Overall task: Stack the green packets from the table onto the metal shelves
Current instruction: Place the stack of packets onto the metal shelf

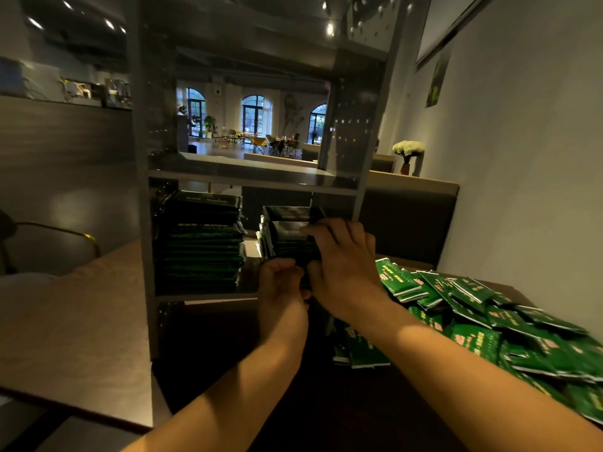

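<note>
metal shelf bearing packet stacks, table under loose packets

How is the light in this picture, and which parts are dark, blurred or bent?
Head view: dim light; the packets on the metal shelves sit in deep shadow, the loose packets on the table are brighter; wide-angle lens bends the shelf posts; edges look blurred.

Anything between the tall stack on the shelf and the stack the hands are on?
Head view: only a bare strip of shelf between the tall stack and the held stack.
</note>
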{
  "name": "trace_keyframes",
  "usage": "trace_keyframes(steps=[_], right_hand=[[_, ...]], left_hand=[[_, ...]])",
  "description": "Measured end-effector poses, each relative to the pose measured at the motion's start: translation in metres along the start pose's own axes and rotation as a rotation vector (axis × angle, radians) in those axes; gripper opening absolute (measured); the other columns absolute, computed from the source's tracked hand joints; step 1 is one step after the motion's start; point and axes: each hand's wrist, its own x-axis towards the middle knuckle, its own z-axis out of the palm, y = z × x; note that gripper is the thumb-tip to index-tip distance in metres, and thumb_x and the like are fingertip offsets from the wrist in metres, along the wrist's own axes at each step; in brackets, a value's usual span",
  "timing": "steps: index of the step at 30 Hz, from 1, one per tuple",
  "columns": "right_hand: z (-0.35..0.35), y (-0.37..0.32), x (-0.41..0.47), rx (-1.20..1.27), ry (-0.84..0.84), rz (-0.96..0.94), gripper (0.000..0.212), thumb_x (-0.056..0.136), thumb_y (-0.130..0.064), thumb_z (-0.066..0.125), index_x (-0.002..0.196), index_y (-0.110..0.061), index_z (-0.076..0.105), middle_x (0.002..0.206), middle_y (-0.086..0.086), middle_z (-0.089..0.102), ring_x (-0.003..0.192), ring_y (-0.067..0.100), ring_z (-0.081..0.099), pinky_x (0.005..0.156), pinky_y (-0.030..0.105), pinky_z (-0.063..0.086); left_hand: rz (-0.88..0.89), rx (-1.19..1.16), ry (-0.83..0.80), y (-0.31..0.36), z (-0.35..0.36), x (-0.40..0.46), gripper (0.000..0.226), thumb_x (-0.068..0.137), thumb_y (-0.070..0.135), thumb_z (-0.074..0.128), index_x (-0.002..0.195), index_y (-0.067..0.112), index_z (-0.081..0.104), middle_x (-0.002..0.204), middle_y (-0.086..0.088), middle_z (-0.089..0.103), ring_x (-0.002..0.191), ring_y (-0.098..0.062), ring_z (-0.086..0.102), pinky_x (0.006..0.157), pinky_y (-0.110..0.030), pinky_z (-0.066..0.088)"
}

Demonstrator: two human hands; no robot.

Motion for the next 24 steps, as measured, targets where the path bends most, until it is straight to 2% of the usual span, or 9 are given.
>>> trace_keyframes(steps=[2, 5, 10, 12, 14, 16, 20, 22, 24], right_hand=[[-0.008, 0.009, -0.015, 0.044, 0.015, 0.024, 0.052, 0.077, -0.037, 0.036, 0.122, -0.023, 0.057, 0.121, 0.002, 0.054, 0.108, 0.024, 0.041, 0.082, 0.035, 0.032], [-0.019, 0.027, -0.035, 0.134, -0.037, 0.123, 0.045, 0.08, -0.032, 0.043, 0.123, -0.026, 0.056, 0.118, -0.001, 0.052, 0.107, 0.019, 0.041, 0.087, 0.031, 0.033], [-0.029, 0.073, -0.071, 0.254, -0.145, 0.33, 0.042, 0.084, -0.012, 0.057, 0.124, -0.026, 0.055, 0.124, -0.001, 0.051, 0.118, 0.02, 0.043, 0.1, 0.035, 0.041], [-0.027, 0.097, -0.09, 0.249, -0.141, 0.408, 0.037, 0.087, -0.012, 0.056, 0.12, -0.029, 0.057, 0.121, -0.003, 0.053, 0.116, 0.017, 0.045, 0.097, 0.033, 0.043], [-0.022, 0.12, -0.106, 0.225, -0.13, 0.465, 0.033, 0.087, -0.012, 0.055, 0.114, -0.029, 0.06, 0.114, -0.005, 0.055, 0.109, 0.015, 0.048, 0.087, 0.03, 0.044], [-0.018, 0.149, -0.122, 0.165, -0.177, 0.552, 0.032, 0.086, -0.01, 0.054, 0.112, -0.027, 0.061, 0.114, -0.003, 0.056, 0.108, 0.018, 0.049, 0.085, 0.031, 0.044], [-0.016, 0.197, -0.151, 0.042, -0.213, 0.744, 0.028, 0.093, -0.017, 0.048, 0.119, -0.025, 0.057, 0.123, 0.0, 0.054, 0.115, 0.021, 0.045, 0.094, 0.036, 0.042], [-0.015, 0.212, -0.162, -0.048, -0.231, 0.823, 0.028, 0.096, -0.027, 0.048, 0.124, -0.026, 0.052, 0.129, 0.0, 0.049, 0.117, 0.022, 0.042, 0.095, 0.037, 0.04], [-0.013, 0.221, -0.169, -0.137, -0.249, 0.891, 0.036, 0.096, -0.041, 0.049, 0.129, -0.026, 0.047, 0.133, 0.0, 0.044, 0.121, 0.024, 0.039, 0.099, 0.04, 0.038]], left_hand=[[0.06, 0.009, -0.053, -0.006, 0.008, -0.008, 0.014, 0.097, 0.007, 0.045, 0.099, 0.017, 0.055, 0.101, -0.012, 0.064, 0.08, -0.021, 0.057, 0.061, -0.024, 0.044], [0.145, 0.055, -0.13, -0.018, 0.025, -0.015, 0.021, 0.095, 0.003, 0.046, 0.093, 0.021, 0.055, 0.099, -0.012, 0.061, 0.081, -0.023, 0.057, 0.064, -0.029, 0.045], [0.155, 0.201, -0.283, -0.052, 0.059, -0.025, 0.014, 0.097, 0.013, 0.047, 0.098, 0.025, 0.055, 0.092, 0.01, 0.058, 0.082, -0.009, 0.058, 0.063, -0.024, 0.045], [0.234, 0.294, -0.343, -0.07, 0.073, -0.023, 0.015, 0.097, 0.016, 0.049, 0.093, 0.03, 0.053, 0.089, 0.015, 0.058, 0.083, -0.006, 0.058, 0.069, -0.027, 0.049], [0.318, 0.416, -0.403, -0.093, 0.082, -0.015, 0.014, 0.096, 0.016, 0.051, 0.091, 0.029, 0.051, 0.084, 0.013, 0.057, 0.074, 0.002, 0.055, 0.067, -0.023, 0.047], [0.39, 0.635, -0.495, -0.12, 0.091, -0.006, 0.013, 0.095, 0.014, 0.051, 0.096, 0.027, 0.053, 0.09, 0.011, 0.058, 0.08, 0.002, 0.055, 0.069, -0.021, 0.046], [0.686, 1.295, -0.558, -0.169, 0.1, 0.017, 0.033, 0.085, 0.008, 0.059, 0.115, 0.02, 0.06, 0.126, -0.004, 0.054, 0.121, -0.029, 0.046, 0.099, -0.04, 0.039], [0.575, 1.58, -0.558, -0.174, 0.104, 0.022, 0.042, 0.09, 0.023, 0.054, 0.131, 0.024, 0.048, 0.144, -0.006, 0.038, 0.136, -0.035, 0.028, 0.112, -0.053, 0.023], [0.451, 1.67, -0.533, -0.175, 0.109, 0.025, 0.048, 0.094, 0.034, 0.046, 0.14, 0.026, 0.035, 0.153, -0.005, 0.024, 0.143, -0.04, 0.011, 0.11, -0.067, 0.002]])
